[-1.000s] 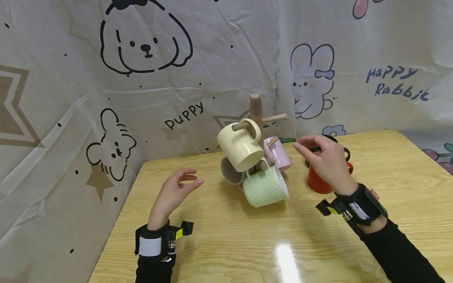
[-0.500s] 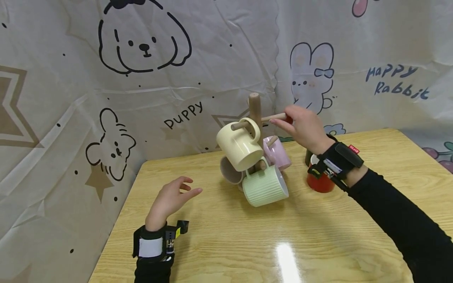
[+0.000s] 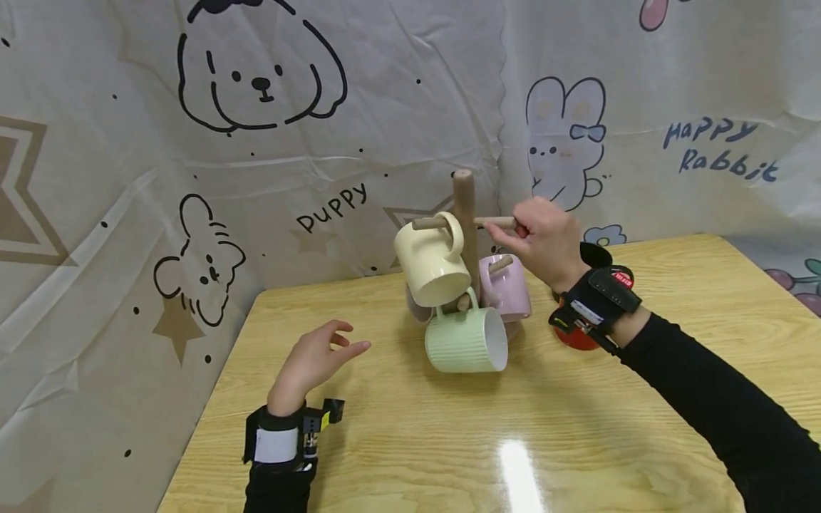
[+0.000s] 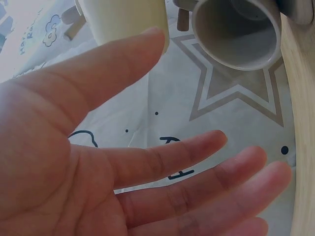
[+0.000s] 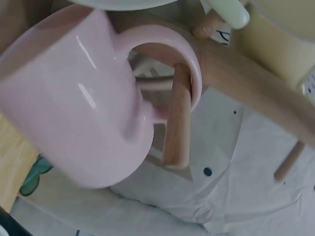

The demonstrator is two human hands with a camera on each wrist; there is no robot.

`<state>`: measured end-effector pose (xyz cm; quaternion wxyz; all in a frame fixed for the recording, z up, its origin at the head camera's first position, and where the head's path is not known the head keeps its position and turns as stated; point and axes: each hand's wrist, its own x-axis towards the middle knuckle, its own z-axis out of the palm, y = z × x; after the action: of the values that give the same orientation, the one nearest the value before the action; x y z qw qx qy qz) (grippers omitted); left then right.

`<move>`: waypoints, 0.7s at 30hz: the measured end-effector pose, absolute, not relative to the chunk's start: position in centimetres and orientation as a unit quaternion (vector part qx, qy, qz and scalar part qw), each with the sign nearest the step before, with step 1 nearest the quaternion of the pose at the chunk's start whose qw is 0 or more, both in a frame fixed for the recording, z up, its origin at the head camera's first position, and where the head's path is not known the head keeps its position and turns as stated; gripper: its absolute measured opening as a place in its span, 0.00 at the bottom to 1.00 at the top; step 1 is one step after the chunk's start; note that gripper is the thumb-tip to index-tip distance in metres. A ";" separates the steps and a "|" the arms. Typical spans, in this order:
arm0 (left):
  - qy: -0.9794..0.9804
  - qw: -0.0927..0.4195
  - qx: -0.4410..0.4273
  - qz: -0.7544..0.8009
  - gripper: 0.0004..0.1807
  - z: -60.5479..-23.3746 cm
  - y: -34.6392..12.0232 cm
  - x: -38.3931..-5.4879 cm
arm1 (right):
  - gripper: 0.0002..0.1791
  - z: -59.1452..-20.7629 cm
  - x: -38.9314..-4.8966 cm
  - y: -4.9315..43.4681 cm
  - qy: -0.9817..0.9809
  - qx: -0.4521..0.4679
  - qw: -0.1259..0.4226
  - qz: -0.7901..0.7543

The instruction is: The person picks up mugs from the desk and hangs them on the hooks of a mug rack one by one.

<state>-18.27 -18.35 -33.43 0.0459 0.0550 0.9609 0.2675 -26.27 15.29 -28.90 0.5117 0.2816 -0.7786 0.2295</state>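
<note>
My right hand [image 3: 548, 239] pinches an upper peg [image 3: 490, 222] of a wooden mug tree [image 3: 464, 196] between thumb and curled fingers. From the tree hang a cream mug [image 3: 430, 263], a ribbed light green mug [image 3: 458, 348] low in front and a pink mug [image 3: 511, 293] on the right. In the right wrist view a peg passes through the handle of the pink mug [image 5: 83, 108]. A greyish mug [image 4: 241, 37] is mostly hidden behind the cream one in the head view. Off to the left, my left hand [image 3: 311, 363] hovers above the table with relaxed fingers, holding nothing.
A red mug [image 3: 577, 338] stands right of the tree, partly hidden by my right wrist. A black object [image 3: 594, 254] shows behind that wrist. The wooden table [image 3: 385, 442] meets a printed cloth backdrop [image 3: 398, 92] at the back and left.
My right hand has moved up and left from above the red mug and taken hold of the peg. The tree has turned: the green mug has swung left, the pink mug slightly right.
</note>
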 end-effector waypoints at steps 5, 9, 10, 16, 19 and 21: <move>0.961 0.048 0.060 0.267 0.34 -33.4 -18.3 -18.3 | 0.20 -29.3 -25.5 13.8 -0.755 0.272 0.552 0.226; 0.961 0.045 0.062 0.267 0.33 -33.5 -18.3 -18.3 | 0.19 -29.6 -25.3 12.6 -0.731 0.253 0.601 0.202; 0.960 0.044 0.064 0.267 0.33 -33.5 -18.3 -18.3 | 0.19 -29.7 -25.3 12.3 -0.724 0.250 0.612 0.196; 0.958 0.049 0.080 0.271 0.32 -33.3 -17.7 -17.9 | 0.16 -29.9 -25.4 10.7 -0.692 0.253 0.655 0.169; 0.957 0.051 0.084 0.274 0.31 -33.2 -17.5 -17.8 | 0.14 -29.9 -25.5 10.0 -0.687 0.264 0.657 0.162; 0.956 0.051 0.085 0.275 0.31 -33.1 -17.4 -17.7 | 0.13 -29.9 -25.5 9.6 -0.686 0.274 0.655 0.159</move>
<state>-17.65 -17.42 -33.13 0.0512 0.0845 0.9564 0.2748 -25.47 9.55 -29.88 0.6554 0.2742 -0.6855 0.1591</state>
